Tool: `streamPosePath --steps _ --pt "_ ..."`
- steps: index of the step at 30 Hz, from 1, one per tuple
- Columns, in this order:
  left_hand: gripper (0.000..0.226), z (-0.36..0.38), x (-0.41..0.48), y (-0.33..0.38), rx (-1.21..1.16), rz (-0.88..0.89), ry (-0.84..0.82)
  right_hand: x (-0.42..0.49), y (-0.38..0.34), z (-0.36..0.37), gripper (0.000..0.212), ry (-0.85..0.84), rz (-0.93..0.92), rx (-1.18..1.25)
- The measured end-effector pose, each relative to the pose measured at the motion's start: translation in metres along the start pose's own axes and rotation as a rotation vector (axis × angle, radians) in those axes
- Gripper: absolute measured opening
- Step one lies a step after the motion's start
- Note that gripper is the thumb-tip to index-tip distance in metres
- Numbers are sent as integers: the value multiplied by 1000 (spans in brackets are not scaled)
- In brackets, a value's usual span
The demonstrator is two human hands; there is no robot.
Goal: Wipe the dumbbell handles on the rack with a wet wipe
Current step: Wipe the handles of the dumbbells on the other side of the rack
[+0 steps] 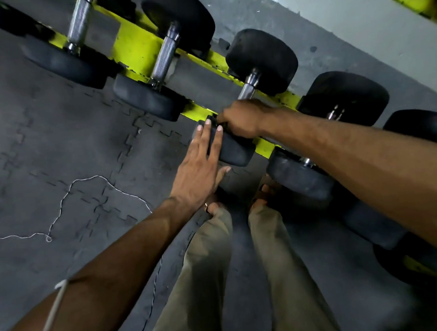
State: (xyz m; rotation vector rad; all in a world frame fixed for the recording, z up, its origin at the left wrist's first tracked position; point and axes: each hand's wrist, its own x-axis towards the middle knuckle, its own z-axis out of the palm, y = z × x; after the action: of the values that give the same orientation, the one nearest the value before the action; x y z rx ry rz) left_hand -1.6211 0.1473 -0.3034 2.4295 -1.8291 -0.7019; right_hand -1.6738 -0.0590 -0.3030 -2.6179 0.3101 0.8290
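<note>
Loose olive-khaki trousers (210, 267) cover both legs. Dark-strapped sandals (266, 197) leave the toes showing. The forearms are bare, and a whitish cord (55, 305) crosses the left forearm (111, 267).

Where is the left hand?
Mid head view, the left hand lies flat on the near end of a dumbbell, beside the right hand gripping it.

Black dumbbell heads (261, 59) are crowding the yellow rack (135, 50), leaving only a narrow gap over each steel handle (165, 58), while bare floor mat (59, 148) is lying to the left.
</note>
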Motion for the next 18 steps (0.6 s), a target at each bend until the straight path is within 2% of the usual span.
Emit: streamPosePath --steps 2,4,5,9,11,13,15,18 --pt "94 0 -1 -1 22 17 -1 1 15 -11 30 83 97 2" --pt "95 0 -1 -1 48 29 -9 0 30 -14 24 169 225 -56" --pt "95 0 -1 -1 54 32 -16 0 26 -11 24 159 230 -85" --pt "96 -1 -1 0 62 22 -17 8 -13 -7 24 -58 19 -121" --pt "97 -2 -3 1 88 6 -20 12 -11 -17 23 -45 52 -186" --pt "98 -1 -4 3 115 -6 -13 12 7 -27 26 41 155 -216" --pt "99 0 -1 4 123 3 -8 9 21 -28 28 87 269 -141" --pt "100 4 -2 6 131 -35 17 9 2 -15 25 44 150 65"
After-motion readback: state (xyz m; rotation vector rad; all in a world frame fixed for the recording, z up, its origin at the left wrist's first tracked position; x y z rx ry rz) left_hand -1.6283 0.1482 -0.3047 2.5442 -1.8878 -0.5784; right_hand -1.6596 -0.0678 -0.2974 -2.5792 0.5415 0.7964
